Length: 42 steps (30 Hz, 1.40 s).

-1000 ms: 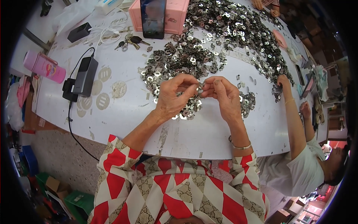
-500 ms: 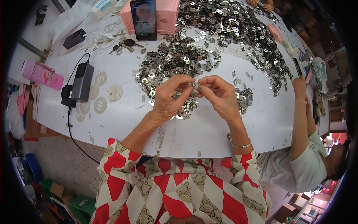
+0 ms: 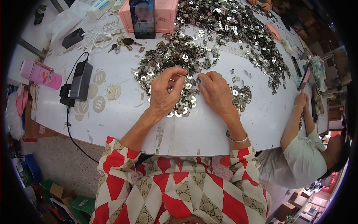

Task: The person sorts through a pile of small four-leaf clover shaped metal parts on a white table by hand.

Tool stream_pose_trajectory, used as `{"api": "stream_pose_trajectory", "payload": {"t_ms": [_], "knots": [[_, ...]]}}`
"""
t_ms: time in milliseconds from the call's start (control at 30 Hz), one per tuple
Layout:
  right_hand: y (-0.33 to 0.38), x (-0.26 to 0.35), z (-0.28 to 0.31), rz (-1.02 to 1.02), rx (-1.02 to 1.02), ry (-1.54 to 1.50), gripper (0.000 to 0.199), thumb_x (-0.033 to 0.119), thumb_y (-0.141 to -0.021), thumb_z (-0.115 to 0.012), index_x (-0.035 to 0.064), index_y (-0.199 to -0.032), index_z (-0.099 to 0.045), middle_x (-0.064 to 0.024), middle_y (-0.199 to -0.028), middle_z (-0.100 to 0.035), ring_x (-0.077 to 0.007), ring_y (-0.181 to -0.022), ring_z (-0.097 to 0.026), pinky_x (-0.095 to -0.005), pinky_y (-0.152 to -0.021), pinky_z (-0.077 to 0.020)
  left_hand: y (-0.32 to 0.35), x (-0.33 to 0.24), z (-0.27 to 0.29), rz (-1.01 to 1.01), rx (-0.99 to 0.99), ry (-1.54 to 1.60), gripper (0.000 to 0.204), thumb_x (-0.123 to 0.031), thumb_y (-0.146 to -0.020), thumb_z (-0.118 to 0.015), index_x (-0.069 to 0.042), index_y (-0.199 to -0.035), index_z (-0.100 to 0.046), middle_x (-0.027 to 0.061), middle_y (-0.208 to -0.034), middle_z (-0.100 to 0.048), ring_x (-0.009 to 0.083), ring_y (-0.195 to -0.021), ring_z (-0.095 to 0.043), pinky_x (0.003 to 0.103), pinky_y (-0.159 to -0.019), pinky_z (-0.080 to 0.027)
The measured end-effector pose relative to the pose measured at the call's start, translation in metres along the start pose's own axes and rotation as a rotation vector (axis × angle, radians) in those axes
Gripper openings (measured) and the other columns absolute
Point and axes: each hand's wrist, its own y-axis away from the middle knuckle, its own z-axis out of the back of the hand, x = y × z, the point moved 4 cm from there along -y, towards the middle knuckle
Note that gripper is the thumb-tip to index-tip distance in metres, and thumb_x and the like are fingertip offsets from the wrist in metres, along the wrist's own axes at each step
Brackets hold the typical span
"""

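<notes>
Metal pieces [image 3: 177,56] are heaped at twelve o'clock. Fingertip handling seems in hand; fine pinching is likely needed next. Whether left grip [image 3: 183,75] or right grip [image 3: 200,81] is closed cannot be told.

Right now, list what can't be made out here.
Head view, left hand: whether it pinches anything is too small to tell.
Head view, pink box: cut off by the upper edge, partly hidden by the phone.
Head view, metal pieces: lower ones hidden beneath those on top.
</notes>
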Motion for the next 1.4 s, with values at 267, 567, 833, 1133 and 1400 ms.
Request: {"api": "stream_pose_trajectory", "payload": {"t_ms": [267, 567, 833, 1133, 1400], "knots": [[-0.001, -0.002, -0.004, -0.012, -0.017, -0.06, 0.022, 0.009, -0.08, -0.066, 0.0077, -0.101, -0.064, -0.007, -0.087, -0.058, -0.025, -0.081, -0.058, -0.038, -0.069, -0.0447, 0.001, -0.001, 0.002, 0.015, 0.003, -0.046, 0.018, 0.002, -0.088, -0.057, 0.002, -0.106, -0.059, 0.0068, -0.098, -0.065, 0.0106, -0.08, -0.064, 0.022, -0.068, -0.055], [-0.003, 0.002, -0.007, 0.084, 0.011, 0.062, 0.014, 0.007, -0.08, -0.066, 0.009, -0.094, -0.065, -0.0061, -0.087, -0.057, -0.0247, -0.082, -0.058, -0.0374, -0.07, -0.0458, 0.001, -0.001, -0.003, -0.012, 0.047, -0.068, 0.017, 0.001, -0.087, -0.059, 0.0, -0.104, -0.06, 0.0063, -0.099, -0.065, 0.0101, -0.082, -0.063, 0.023, -0.066, -0.054], [-0.004, -0.009, 0.003, -0.074, -0.021, -0.249, 0.007, -0.001, -0.078, -0.064, 0.0013, -0.085, -0.063, -0.0097, -0.081, -0.061, -0.0242, -0.075, -0.064, -0.0331, -0.067, -0.0515, -0.001, -0.002, -0.001, 0.036, 0.064, -0.056, 0.018, 0.001, -0.088, -0.058, 0.001, -0.106, -0.06, 0.0065, -0.099, -0.065, 0.0106, -0.084, -0.063, 0.024, -0.069, -0.055], [-0.008, 0.021, 0.019, 0.014, -0.033, -0.596, 0.01, -0.004, -0.078, -0.064, -0.0009, -0.087, -0.063, -0.0088, -0.087, -0.066, -0.0209, -0.076, -0.065, -0.0297, -0.069, -0.0516, 0.004, 0.005, -0.007, 0.199, 0.186, 0.156, 0.021, -0.006, -0.089, -0.06, 0.002, -0.108, -0.06, 0.0103, -0.092, -0.066, 0.0139, -0.081, -0.066, 0.026, -0.068, -0.056], [-0.008, 0.034, 0.023, 0.076, -0.019, -0.538, 0.012, -0.006, -0.076, -0.064, -0.0012, -0.087, -0.062, -0.0113, -0.088, -0.066, -0.0242, -0.079, -0.066, -0.0303, -0.071, -0.0517, 0.006, 0.013, -0.008, 0.32, 0.245, 0.324, 0.015, -0.006, -0.092, -0.059, 0.002, -0.105, -0.059, 0.004, -0.086, -0.065, 0.009, -0.075, -0.062, 0.021, -0.066, -0.052]]}}
